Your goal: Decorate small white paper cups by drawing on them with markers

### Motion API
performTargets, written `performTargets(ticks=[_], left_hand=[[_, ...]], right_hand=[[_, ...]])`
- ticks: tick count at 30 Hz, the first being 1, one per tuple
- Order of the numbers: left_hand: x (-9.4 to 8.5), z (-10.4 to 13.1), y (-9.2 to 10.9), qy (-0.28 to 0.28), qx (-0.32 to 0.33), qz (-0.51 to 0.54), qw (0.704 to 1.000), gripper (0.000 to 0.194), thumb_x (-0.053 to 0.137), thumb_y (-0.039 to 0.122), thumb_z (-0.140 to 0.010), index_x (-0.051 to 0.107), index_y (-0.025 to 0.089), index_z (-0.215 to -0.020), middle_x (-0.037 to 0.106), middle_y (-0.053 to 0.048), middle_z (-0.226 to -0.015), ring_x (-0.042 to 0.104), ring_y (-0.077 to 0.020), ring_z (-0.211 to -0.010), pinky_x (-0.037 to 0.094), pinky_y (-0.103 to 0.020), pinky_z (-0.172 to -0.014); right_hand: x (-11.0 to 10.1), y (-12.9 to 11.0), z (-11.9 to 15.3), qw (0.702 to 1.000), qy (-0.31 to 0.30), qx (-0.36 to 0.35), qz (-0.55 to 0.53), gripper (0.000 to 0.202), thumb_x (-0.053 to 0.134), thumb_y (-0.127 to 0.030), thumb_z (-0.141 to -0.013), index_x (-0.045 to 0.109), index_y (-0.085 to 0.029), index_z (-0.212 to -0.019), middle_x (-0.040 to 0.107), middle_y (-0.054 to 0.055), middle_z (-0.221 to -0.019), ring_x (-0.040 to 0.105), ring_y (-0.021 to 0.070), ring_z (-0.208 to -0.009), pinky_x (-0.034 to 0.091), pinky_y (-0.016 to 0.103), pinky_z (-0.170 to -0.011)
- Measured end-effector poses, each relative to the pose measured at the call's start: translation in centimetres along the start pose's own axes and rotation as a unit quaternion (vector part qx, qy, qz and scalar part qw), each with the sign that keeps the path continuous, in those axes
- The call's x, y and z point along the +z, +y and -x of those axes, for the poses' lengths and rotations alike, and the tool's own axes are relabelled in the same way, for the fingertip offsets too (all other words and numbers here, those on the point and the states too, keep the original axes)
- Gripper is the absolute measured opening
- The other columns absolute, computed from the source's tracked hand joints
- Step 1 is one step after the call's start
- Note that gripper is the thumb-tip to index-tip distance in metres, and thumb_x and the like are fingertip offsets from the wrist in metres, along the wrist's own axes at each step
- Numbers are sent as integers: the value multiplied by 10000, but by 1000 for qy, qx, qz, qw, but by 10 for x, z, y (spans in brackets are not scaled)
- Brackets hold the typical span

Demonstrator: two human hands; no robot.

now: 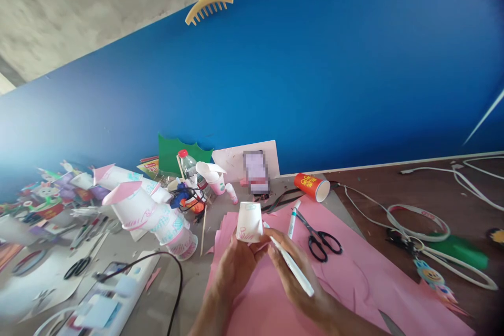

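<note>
Above pink paper (260,304), my left hand (238,265) is closed around a small white paper cup (249,218) that carries faint pink and teal drawings. In my right hand (291,273) is a white marker pen (293,268), its upper end pointing down to the right. The marker's tip is near the cup's lower right side; I cannot tell if it touches. To the right, black-handled scissors (323,244) lie on the paper beside another white marker (292,220) with a teal band.
An orange-red paper cup (309,187) lies on its side behind the scissors. Decorated stacked cups (147,215) lean at left, near a bottle (189,165) and a power strip (129,283). A phone (255,170) stands against a board. Cables (417,220) and a lanyard spread at right.
</note>
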State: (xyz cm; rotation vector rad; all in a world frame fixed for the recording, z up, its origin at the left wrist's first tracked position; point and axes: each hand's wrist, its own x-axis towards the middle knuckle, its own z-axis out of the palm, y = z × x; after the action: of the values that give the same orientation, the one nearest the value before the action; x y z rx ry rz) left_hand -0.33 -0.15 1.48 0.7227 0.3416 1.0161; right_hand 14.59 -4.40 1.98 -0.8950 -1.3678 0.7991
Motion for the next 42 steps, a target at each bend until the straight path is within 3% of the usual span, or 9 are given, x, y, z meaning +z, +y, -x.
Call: performTargets(ticks=[4,11,20,34,39,42], left_hand=[[-4,0,-2,25,12,-8,1000,383,682,381,-833,671,178,-1158,739,-98,-1099,662,-238,-994,442,-383,-952],[-5,-2,-3,66,10,-22,998,411,690,373,-815,659,163,-1168,748,-104,-999,657,-267,-1009,433,-416,-966],[-9,-1,-5,95,16,-13,995,217,734,307,-782,730,173,-953,767,-59,-876,686,-245,-933,450,-395,-957],[-11,0,-5,107,17,-5,994,193,782,295,-740,728,171,-877,771,-36,-865,695,-201,-810,449,-379,-952],[-9,-1,-6,94,21,-26,995,283,761,328,-764,717,178,-1000,771,-53,-909,693,-228,-904,437,-385,-974],[-8,-1,-4,66,14,-26,997,320,715,389,-803,703,174,-1041,762,-85,-982,674,-256,-992,432,-409,-978]], right_hand=[[-1,-3,1,1000,-8,-24,5,273,461,-306,-993,618,-257,-1211,708,71,-1074,672,216,-991,548,321,-861],[-3,-10,0,996,9,-86,6,259,445,-327,-997,685,-271,-1079,661,46,-850,647,202,-774,552,326,-737],[0,-4,-1,997,2,-59,-52,198,519,-210,-961,705,-256,-1012,690,36,-914,669,165,-859,544,248,-763],[0,-4,-1,997,-10,-50,-53,195,510,-227,-967,702,-249,-992,693,39,-908,668,175,-869,533,260,-756],[0,0,0,998,-13,-36,-49,199,510,-267,-972,705,-232,-994,689,44,-894,664,173,-844,534,260,-753],[-1,2,-2,999,24,-18,-44,222,503,-313,-980,708,-229,-991,685,42,-868,651,175,-828,530,259,-746]])
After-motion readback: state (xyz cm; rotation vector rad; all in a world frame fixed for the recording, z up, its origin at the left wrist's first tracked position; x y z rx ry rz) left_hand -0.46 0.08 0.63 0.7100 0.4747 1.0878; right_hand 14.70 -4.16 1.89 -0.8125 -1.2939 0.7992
